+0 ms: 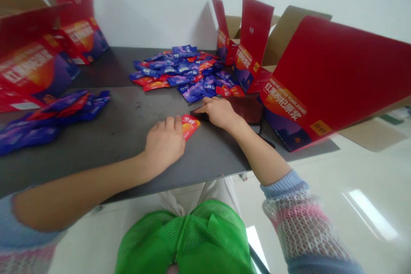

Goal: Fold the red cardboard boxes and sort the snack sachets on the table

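Observation:
A red sachet (191,125) with white lettering lies on the dark table, and the curled fingers of my left hand (165,143) hold its left end. Close by on the right is my right hand (220,112), its index finger stretched along a thin dark piece whose tip points at the sachet. The other right fingers are curled, and most of that dark piece is hidden beneath them. Beside my right wrist lies a dark brown, flat thing (245,109) whose kind I cannot tell. Beyond both hands is a loose pile of blue and red sachets (183,70).
More sachets (54,115) lie in a row at the left. Open red cartons stand on both sides: a large carton (289,111) and a smaller carton (245,60) at right, another carton (25,68) at left. The table's front edge (192,184) runs close to my lap.

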Demonstrator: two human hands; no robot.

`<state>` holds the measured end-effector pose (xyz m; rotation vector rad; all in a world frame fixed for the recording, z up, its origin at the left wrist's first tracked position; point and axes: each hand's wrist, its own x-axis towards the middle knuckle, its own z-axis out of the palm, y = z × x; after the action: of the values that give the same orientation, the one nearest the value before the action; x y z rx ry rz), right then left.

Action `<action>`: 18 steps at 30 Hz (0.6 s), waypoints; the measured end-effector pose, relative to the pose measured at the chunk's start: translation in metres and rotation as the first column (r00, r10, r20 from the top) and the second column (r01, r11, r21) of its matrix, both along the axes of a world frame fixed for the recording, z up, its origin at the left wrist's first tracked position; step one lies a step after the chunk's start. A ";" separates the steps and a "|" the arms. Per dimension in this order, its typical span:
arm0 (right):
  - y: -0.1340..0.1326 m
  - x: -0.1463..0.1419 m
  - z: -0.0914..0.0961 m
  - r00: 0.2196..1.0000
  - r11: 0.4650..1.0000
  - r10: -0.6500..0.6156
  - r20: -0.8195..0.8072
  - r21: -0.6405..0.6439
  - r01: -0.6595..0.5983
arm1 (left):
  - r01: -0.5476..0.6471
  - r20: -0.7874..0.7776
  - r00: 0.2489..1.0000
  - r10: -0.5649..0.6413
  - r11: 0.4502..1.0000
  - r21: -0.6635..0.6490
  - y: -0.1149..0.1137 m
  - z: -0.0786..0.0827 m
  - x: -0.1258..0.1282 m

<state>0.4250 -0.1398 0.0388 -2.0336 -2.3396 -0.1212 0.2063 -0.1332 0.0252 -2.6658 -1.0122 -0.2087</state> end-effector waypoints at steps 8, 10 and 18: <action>0.007 0.009 -0.005 0.984 0.985 -0.173 -0.052 -0.004 0.173 | -0.109 0.005 0.994 0.112 0.977 -0.185 0.005 -0.004 0.007; 0.007 0.011 -0.006 0.979 0.979 -0.205 -0.024 0.005 0.205 | -0.104 0.015 0.994 0.112 0.960 -0.261 0.009 -0.003 0.002; 0.012 0.020 -0.010 0.985 0.985 -0.174 0.023 0.010 0.174 | -0.179 -0.025 0.982 0.188 0.874 -0.452 0.044 0.006 -0.036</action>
<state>0.4451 -0.1282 0.0284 -2.2418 -2.1667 -0.1604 0.1707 -0.0896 0.0313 -2.9457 -1.4686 0.0530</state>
